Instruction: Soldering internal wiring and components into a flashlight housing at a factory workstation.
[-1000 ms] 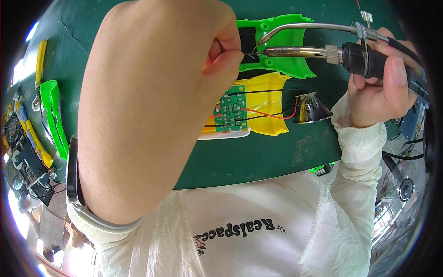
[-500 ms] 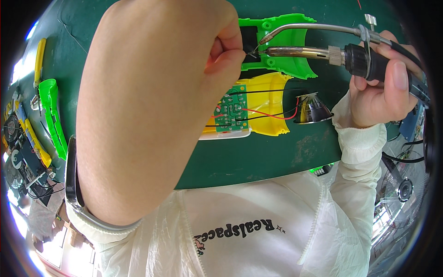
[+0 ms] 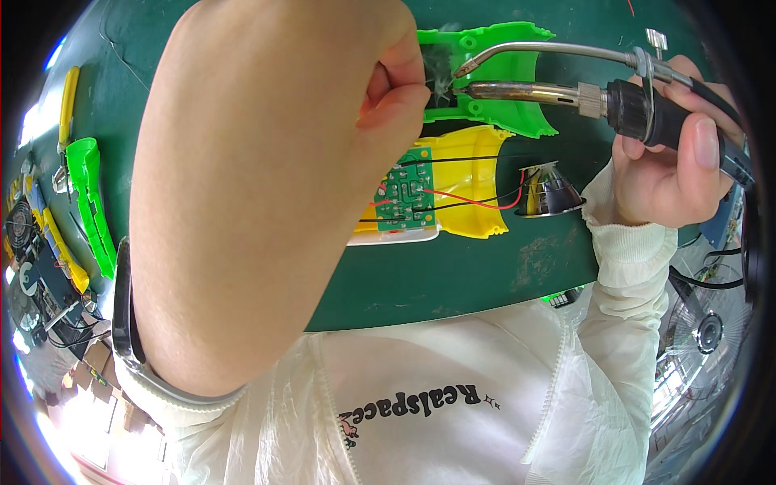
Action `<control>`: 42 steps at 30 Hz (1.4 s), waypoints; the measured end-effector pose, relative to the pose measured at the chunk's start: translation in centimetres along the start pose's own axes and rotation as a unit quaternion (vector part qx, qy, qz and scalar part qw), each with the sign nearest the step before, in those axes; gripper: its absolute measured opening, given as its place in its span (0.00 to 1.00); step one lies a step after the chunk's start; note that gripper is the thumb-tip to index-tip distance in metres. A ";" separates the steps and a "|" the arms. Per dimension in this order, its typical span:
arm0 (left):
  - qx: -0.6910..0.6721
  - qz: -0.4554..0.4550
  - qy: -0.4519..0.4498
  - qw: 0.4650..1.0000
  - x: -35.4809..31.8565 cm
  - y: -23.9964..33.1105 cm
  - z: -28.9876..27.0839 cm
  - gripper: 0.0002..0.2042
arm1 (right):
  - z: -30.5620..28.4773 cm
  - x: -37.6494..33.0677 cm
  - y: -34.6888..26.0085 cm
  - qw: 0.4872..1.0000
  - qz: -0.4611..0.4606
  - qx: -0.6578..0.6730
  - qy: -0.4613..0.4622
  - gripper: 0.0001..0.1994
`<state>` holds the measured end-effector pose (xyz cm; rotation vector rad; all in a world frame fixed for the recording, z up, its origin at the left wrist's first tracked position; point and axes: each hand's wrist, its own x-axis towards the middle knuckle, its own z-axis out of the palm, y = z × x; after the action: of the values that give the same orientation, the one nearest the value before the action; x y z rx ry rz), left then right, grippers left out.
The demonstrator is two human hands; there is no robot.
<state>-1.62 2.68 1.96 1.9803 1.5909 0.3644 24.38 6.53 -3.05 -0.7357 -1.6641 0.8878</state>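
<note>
Blocking centre-left with the left forearm (image 3: 250,202), pinching the left grip (image 3: 390,77) closed, upper centre, hiding any contents. Clasping a soldering iron (image 3: 594,100) in the right grip (image 3: 679,166), upper right, pointing it over a green shell (image 3: 521,117). Half-covering a circuit board (image 3: 416,182) on a yellow shell (image 3: 467,174), mid-frame. Seeing a reflector (image 3: 554,191) right of centre, yellow-handled tool (image 3: 68,109) upper left.

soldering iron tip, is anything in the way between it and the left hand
Nothing solid clearly blocks the short gap between the tip of the soldering iron and the left hand. Hazy smoke hangs there, blurring fine detail. The metal tube ends just above the tip.
</note>
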 end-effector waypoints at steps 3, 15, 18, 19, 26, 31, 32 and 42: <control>0.024 0.003 0.006 1.000 -0.1 1.0 0.3 0.02 | 0.7 -0.2 -0.1 0.996 -0.007 -0.073 0.044 0.12; 0.003 -0.007 -0.002 1.000 -0.1 -0.1 0.0 0.02 | -0.5 -0.2 0.0 0.998 0.032 -0.040 0.023 0.13; -0.052 0.031 0.057 0.997 -0.9 -0.1 1.1 0.02 | -0.2 -0.2 0.0 0.997 0.012 -0.073 0.037 0.14; -0.113 0.066 0.115 0.985 -1.1 -0.1 1.5 0.02 | -0.2 -0.2 -0.1 0.997 0.012 -0.073 0.037 0.14; 0.002 0.001 0.014 1.000 -0.3 -0.1 0.1 0.02 | 0.5 -0.1 0.0 0.988 -0.016 -0.150 0.041 0.15; 0.014 -0.006 -0.001 1.000 -0.5 -0.2 -0.5 0.02 | 0.0 0.0 0.0 0.999 0.042 -0.010 0.008 0.14; 0.009 0.000 -0.004 1.000 -0.3 -0.3 -0.1 0.02 | 0.0 -0.3 0.1 0.999 0.035 0.009 0.017 0.14; 0.014 0.002 0.015 1.000 -0.4 -0.2 0.1 0.02 | 0.3 -0.3 -0.1 0.999 0.005 -0.020 0.027 0.14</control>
<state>-1.80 2.33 1.84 2.0090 1.6190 0.3760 24.11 6.18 -3.20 -0.7891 -1.6348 0.8368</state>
